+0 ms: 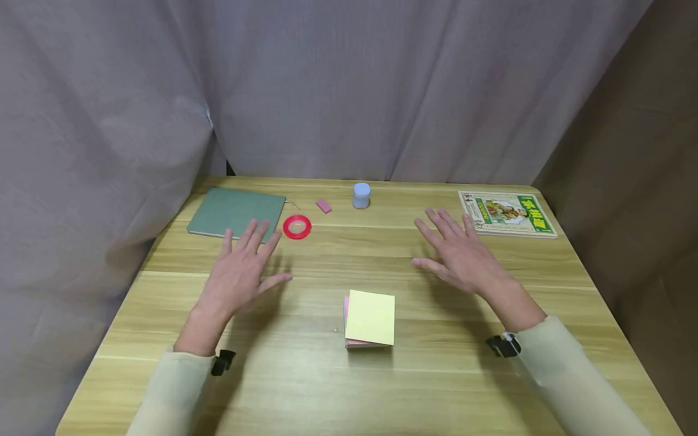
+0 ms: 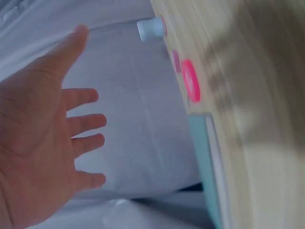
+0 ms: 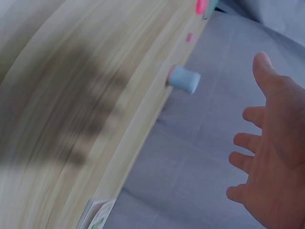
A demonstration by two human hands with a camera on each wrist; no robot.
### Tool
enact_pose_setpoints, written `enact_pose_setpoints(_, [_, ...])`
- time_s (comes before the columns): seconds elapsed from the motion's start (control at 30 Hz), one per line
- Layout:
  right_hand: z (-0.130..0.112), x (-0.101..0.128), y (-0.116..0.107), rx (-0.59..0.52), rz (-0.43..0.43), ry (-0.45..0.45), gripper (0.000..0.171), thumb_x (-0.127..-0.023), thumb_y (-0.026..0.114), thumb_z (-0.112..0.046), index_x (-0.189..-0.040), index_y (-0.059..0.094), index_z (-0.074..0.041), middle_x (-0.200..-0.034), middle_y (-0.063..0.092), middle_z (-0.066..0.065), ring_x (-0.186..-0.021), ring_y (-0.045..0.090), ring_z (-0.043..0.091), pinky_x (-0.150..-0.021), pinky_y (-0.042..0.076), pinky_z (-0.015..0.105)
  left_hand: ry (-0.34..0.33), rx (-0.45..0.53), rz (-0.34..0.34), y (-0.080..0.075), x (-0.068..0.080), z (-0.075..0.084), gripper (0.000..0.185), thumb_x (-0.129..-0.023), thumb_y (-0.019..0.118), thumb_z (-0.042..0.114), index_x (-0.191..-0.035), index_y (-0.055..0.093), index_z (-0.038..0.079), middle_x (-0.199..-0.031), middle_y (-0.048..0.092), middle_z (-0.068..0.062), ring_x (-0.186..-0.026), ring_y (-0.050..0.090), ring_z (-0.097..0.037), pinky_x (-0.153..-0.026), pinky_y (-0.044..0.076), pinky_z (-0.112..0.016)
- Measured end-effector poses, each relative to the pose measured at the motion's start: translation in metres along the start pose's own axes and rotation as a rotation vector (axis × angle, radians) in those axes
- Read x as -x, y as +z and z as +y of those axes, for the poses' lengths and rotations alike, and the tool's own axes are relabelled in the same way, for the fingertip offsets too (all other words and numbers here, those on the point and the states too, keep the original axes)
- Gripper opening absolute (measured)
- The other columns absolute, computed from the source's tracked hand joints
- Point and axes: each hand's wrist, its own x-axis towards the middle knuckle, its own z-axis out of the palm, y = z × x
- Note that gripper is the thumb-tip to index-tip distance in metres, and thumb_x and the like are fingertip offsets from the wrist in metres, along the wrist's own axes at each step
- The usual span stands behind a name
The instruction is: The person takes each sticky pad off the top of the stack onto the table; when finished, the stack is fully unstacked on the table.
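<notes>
Both hands hover over the wooden table with fingers spread, holding nothing. In the head view the left hand (image 1: 240,272) is at the left, its fingertips overlapping the near edge of a green notebook (image 1: 234,211). A red tape roll (image 1: 289,233) lies just beyond its fingers. My right hand (image 1: 460,254) is at the right, its fingertips nearest a picture book (image 1: 509,213) with a green and white cover. Between the wrists, nearer the front, sits a stack of sticky notes (image 1: 371,317), yellow on top with pink beneath. Each wrist view shows an open palm and its shadow on the table.
A small pink eraser (image 1: 324,206) and a pale blue rounded container (image 1: 361,195) are near the table's back edge. Grey curtains (image 1: 338,91) hang behind and beside the table (image 1: 305,387). A tiny pale speck lies left of the sticky notes.
</notes>
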Motion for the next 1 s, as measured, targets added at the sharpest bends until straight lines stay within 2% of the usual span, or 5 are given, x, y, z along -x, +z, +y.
enact_pose_setpoints(0.17, [-0.024,0.007,-0.013,-0.139,0.011,-0.090,0.073,-0.095,0.051,-0.059,-0.153,0.035,-0.017,-0.158,0.026,0.014,-0.144,0.022,0.036,-0.115,0.009,0.057,0.071,0.419,-0.022,0.012,0.000,0.019,0.078,-0.090,0.060,0.059,-0.153,0.033,0.021,-0.154,0.033,-0.007,-0.142,0.028,-0.029,-0.110,0.025,-0.060])
enact_pose_setpoints(0.3, [-0.057,0.016,-0.019,-0.261,-0.060,-0.166,0.071,-0.093,0.054,-0.060,-0.151,0.040,-0.021,-0.155,0.034,0.008,-0.140,0.032,0.030,-0.112,0.025,0.053,0.118,0.887,-0.153,0.029,0.004,0.047,0.086,-0.086,0.075,0.038,-0.155,0.023,0.032,-0.156,0.031,0.003,-0.141,0.028,-0.016,-0.110,0.030,-0.052])
enact_pose_setpoints(0.4, [-0.080,0.024,-0.015,-0.319,-0.122,-0.198,0.076,-0.089,0.056,-0.065,-0.152,0.037,-0.027,-0.156,0.032,0.002,-0.140,0.033,0.024,-0.108,0.034,0.051,0.158,1.103,-0.251,0.043,0.007,0.068,0.101,-0.078,0.084,0.025,-0.156,0.019,0.029,-0.156,0.030,0.002,-0.142,0.027,-0.013,-0.111,0.029,-0.050])
enact_pose_setpoints(0.57, [-0.105,0.034,0.000,-0.348,-0.127,-0.236,0.087,-0.078,0.070,-0.065,-0.151,0.039,-0.028,-0.155,0.035,0.003,-0.138,0.036,0.023,-0.104,0.039,0.048,0.164,1.182,-0.300,0.057,0.010,0.092,0.114,-0.069,0.091,0.028,-0.156,0.016,0.026,-0.157,0.027,0.002,-0.143,0.024,-0.014,-0.113,0.027,-0.049])
enact_pose_setpoints(1.0, [-0.118,0.037,0.015,-0.335,-0.018,-0.267,0.080,-0.073,0.084,-0.044,-0.142,0.052,-0.017,-0.142,0.048,0.004,-0.124,0.049,0.019,-0.095,0.047,0.040,0.121,1.216,-0.199,0.071,0.010,0.120,0.091,-0.067,0.092,0.020,-0.140,0.037,0.027,-0.134,0.050,0.010,-0.123,0.049,-0.016,-0.108,0.033,-0.043])
